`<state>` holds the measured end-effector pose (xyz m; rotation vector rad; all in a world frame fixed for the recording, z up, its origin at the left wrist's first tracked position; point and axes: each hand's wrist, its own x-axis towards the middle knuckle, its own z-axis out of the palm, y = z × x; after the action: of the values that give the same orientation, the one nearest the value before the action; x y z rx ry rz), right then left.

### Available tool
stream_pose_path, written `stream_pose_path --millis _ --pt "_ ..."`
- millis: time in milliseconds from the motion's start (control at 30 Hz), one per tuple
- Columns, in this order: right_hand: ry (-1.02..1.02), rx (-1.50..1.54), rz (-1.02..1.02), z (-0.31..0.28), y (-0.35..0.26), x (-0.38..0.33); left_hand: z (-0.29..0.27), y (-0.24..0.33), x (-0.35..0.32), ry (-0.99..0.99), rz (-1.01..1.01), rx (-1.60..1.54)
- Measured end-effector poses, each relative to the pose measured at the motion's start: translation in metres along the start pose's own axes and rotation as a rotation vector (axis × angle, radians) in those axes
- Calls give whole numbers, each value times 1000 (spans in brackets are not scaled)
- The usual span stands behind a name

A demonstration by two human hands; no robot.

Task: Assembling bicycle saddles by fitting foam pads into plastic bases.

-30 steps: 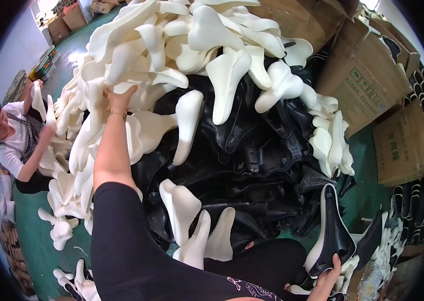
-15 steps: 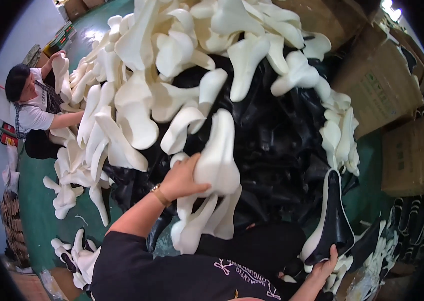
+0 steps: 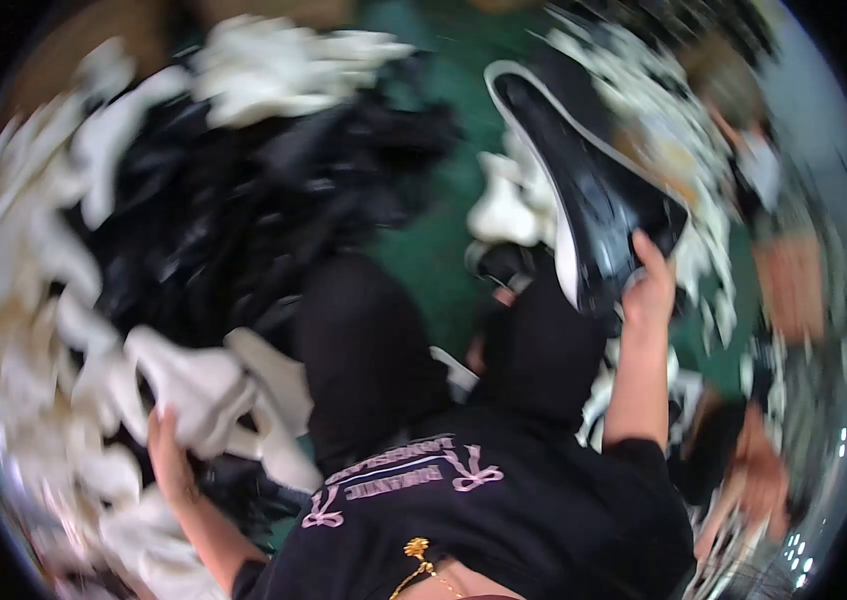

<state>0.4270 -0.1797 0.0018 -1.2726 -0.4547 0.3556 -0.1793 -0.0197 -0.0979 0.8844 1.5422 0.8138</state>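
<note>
From here, the black shell [image 3: 588, 200] looks slick, best held where my right grip [image 3: 651, 290] pinches its broad end; left grip [image 3: 169, 455], I can't tell.

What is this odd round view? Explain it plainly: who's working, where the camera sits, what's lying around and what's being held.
There is no machine here, just a person's two bare hands. The camera is worn on the head and looks down; its wide fisheye lens bends straight edges and gives the dark round border. So you look down over the wearer's black shirt.

Ahead and to the left, black pieces lie in a heap, with smooth cream-coloured pieces around it. Green floor shows beside the heap.

The right hand holds a long, tapering black piece with a pale edge. The left hand is at a cream piece; blur hides whether it grips it.
</note>
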Motion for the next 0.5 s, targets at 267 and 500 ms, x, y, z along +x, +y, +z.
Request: stream_pose_path --millis 267,500 --pt "830 -35 -227 -275 -108 -50 -2 -71 78 -147 -80 32" --pt "1589 -50 -23 -451 -33 -205 68 -91 121 -101 -72 199"
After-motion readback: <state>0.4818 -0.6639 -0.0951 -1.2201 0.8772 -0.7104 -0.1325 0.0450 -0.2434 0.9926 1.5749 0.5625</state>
